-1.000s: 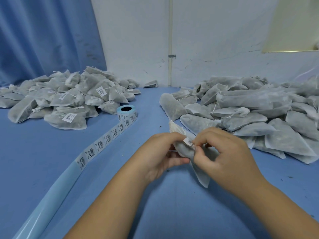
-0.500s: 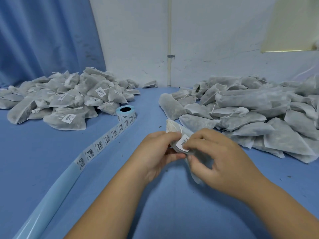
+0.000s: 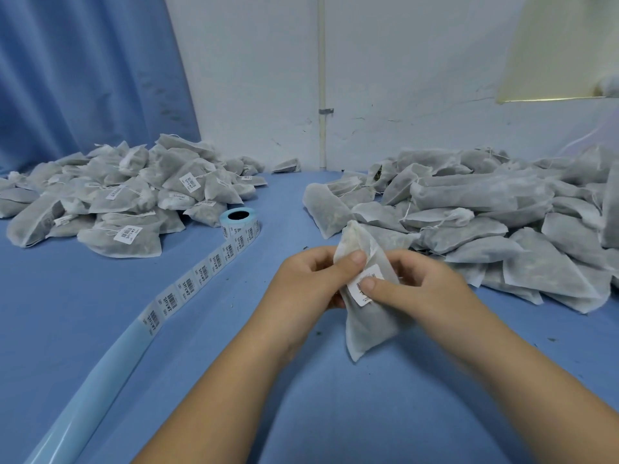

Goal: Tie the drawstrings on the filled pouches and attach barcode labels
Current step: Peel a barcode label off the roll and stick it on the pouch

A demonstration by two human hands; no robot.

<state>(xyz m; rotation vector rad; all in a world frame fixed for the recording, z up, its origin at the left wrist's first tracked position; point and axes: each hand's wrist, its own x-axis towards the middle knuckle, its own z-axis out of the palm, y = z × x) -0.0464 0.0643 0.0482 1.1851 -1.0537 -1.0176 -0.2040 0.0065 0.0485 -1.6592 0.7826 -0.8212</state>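
Note:
I hold a grey filled pouch (image 3: 368, 316) upright above the blue table, near its middle. My left hand (image 3: 311, 283) grips the pouch's upper left side, thumb across the front. My right hand (image 3: 422, 289) holds its right side, and the thumb presses a white barcode label (image 3: 360, 293) onto the front. A roll of barcode labels (image 3: 239, 224) stands to the left, its strip (image 3: 187, 286) trailing toward me. Labelled pouches lie in a pile (image 3: 117, 202) at the left; a pile of pouches without visible labels (image 3: 485, 222) lies at the right.
The blue table (image 3: 83, 323) runs back to a white wall (image 3: 402, 78) and a blue curtain (image 3: 83, 78). Empty label backing (image 3: 83, 396) stretches to the lower left edge. Small dark crumbs dot the table near my hands.
The pouch has turned upright and its label now faces me on the front. My right thumb has moved onto the label. Both hands stay close together at the table's middle.

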